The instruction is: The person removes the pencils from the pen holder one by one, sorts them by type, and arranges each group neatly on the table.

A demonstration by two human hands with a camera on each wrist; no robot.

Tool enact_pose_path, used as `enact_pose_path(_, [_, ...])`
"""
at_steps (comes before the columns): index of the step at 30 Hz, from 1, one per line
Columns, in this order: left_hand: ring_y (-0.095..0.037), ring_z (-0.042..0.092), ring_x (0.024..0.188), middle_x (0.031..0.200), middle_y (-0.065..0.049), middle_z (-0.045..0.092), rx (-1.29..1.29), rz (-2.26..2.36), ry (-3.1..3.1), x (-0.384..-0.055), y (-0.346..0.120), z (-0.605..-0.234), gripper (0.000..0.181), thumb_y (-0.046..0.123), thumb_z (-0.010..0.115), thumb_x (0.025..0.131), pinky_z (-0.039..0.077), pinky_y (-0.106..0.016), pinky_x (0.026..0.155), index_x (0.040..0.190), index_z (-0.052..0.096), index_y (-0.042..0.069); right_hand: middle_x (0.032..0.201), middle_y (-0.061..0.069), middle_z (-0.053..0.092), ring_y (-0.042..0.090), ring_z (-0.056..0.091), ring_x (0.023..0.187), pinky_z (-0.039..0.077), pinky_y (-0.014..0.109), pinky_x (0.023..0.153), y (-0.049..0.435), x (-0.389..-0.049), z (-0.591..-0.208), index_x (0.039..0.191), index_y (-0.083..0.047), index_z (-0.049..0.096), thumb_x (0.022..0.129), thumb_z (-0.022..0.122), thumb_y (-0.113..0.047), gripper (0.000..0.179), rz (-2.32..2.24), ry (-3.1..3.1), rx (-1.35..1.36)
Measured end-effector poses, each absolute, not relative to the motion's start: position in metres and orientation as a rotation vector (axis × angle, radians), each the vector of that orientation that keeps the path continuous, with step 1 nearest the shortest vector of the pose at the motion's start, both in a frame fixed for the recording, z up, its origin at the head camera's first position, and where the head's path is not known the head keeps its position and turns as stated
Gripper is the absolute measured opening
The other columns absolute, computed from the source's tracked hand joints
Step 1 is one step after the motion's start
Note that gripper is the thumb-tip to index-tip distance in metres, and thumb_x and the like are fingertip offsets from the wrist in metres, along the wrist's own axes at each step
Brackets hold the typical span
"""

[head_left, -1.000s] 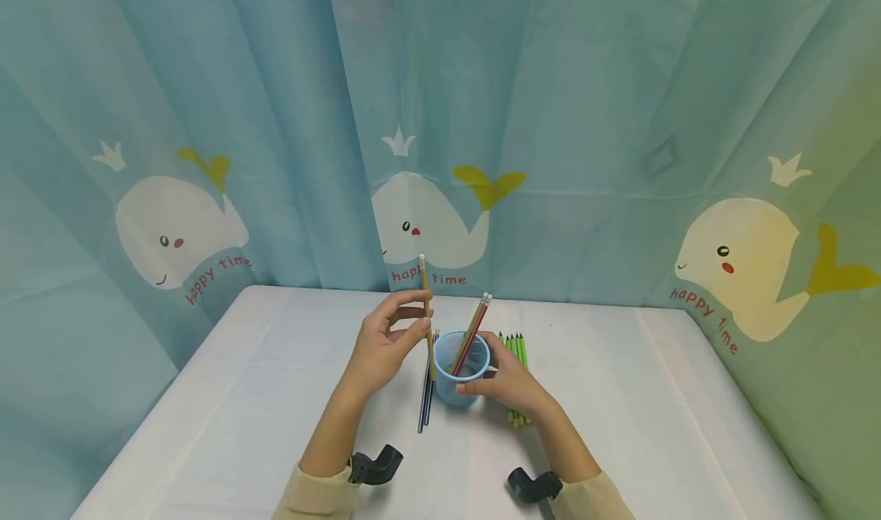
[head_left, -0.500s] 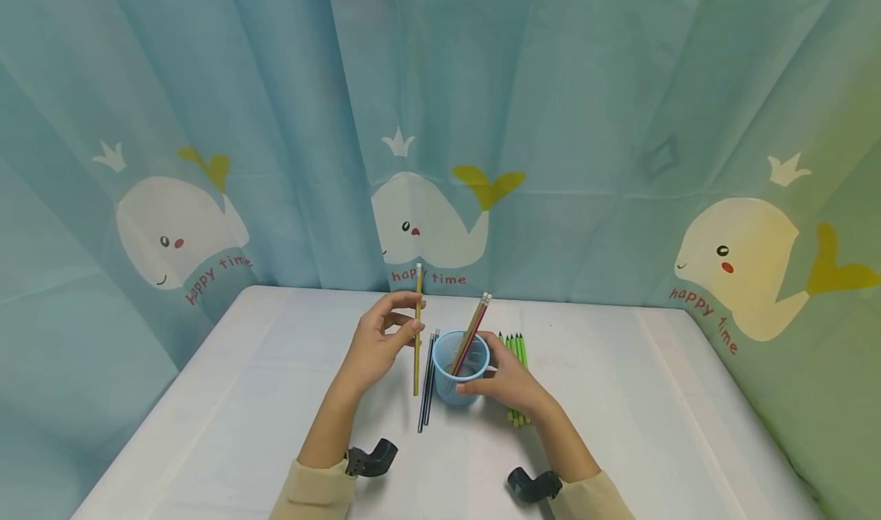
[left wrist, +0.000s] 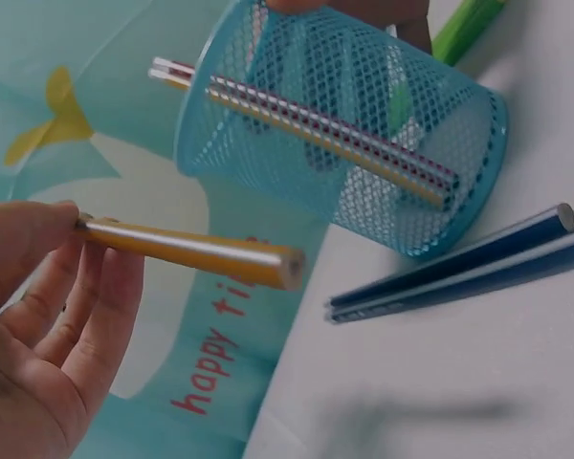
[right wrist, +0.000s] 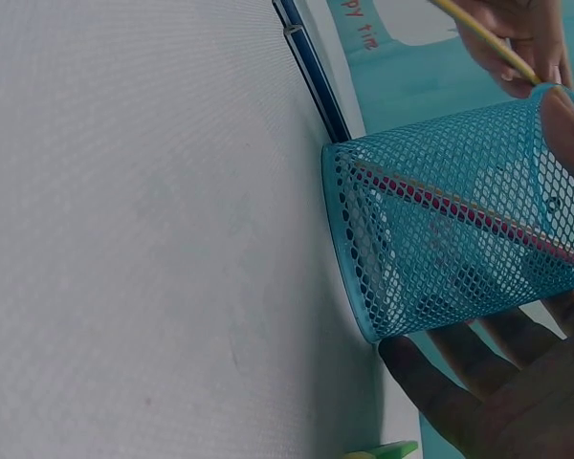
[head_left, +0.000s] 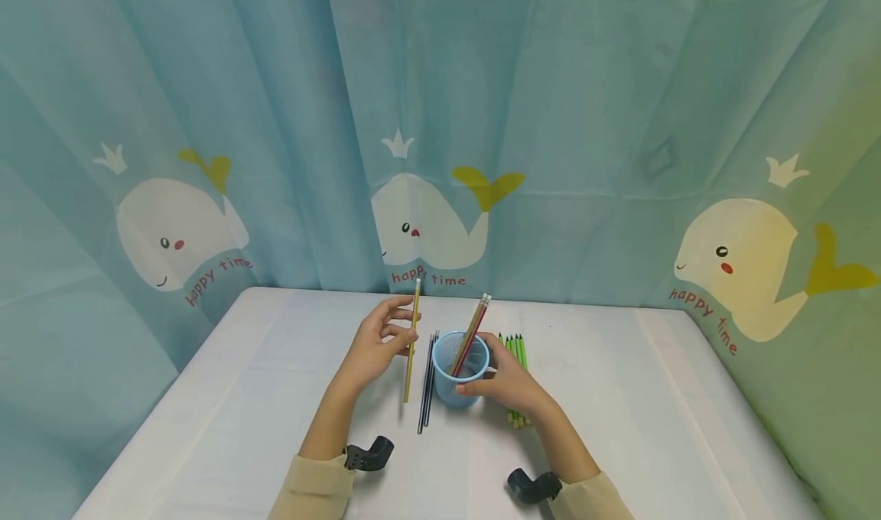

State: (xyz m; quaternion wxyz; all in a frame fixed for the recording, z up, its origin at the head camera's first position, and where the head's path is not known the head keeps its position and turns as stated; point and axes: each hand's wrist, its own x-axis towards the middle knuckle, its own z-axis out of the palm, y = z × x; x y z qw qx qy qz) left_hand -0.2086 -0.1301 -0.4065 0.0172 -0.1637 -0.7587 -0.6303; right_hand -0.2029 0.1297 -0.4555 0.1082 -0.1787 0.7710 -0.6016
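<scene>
My left hand (head_left: 368,355) pinches a yellow pencil (head_left: 409,373) between thumb and fingertips, left of the cup. It stands nearly upright in the head view, its white eraser end up. In the left wrist view the bare lower end of this pencil (left wrist: 196,251) points toward the cup. My right hand (head_left: 512,381) holds a light blue mesh pencil cup (head_left: 450,394), thumb at the rim and fingers round the far side. Inside lean a red pencil (head_left: 473,342) and a yellow one, eraser ends up. Dark blue pencils (head_left: 425,390) lie just left of the cup.
Several green pencils (head_left: 521,350) lie on the white table (head_left: 619,413) right of the cup, partly behind my right hand. A blue curtain (head_left: 585,107) with printed whales hangs at the table's back edge.
My left hand has drawn the yellow pencil away from the cup's rim, leftward and lower, past the dark blue pencils. The right hand and the cup have stayed put.
</scene>
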Motion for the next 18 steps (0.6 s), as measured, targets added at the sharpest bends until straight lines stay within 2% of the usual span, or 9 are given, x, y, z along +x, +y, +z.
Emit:
enact_pose_path(7, [-0.032,0.069,0.099,0.126,-0.019,0.061,-0.405,-1.968,-2.412,-0.212,-0.132,-0.414,0.050,0.004,0.066,0.094,0.063,-0.033,0.074,0.141,0.052,0.011,0.136,0.011,0.057,0.036,0.053,0.129,0.044,0.060,0.107,0.129,-0.203,-0.456,0.143,-0.013,0.044,0.074,0.088,-0.015,0.082,-1.760,2.289,-0.522])
enact_pose_path(18, [-0.023,0.069,0.090,0.123,-0.021,0.062,-0.276,-2.009,-2.462,-0.220,-0.135,-0.432,0.048,0.001,0.066,0.093,0.063,-0.034,0.069,0.139,0.054,0.007,0.136,0.011,0.056,0.036,0.053,0.128,0.047,0.057,0.105,0.129,-0.202,-0.454,0.143,-0.012,0.044,0.074,0.088,-0.014,0.081,-1.753,2.293,-0.527])
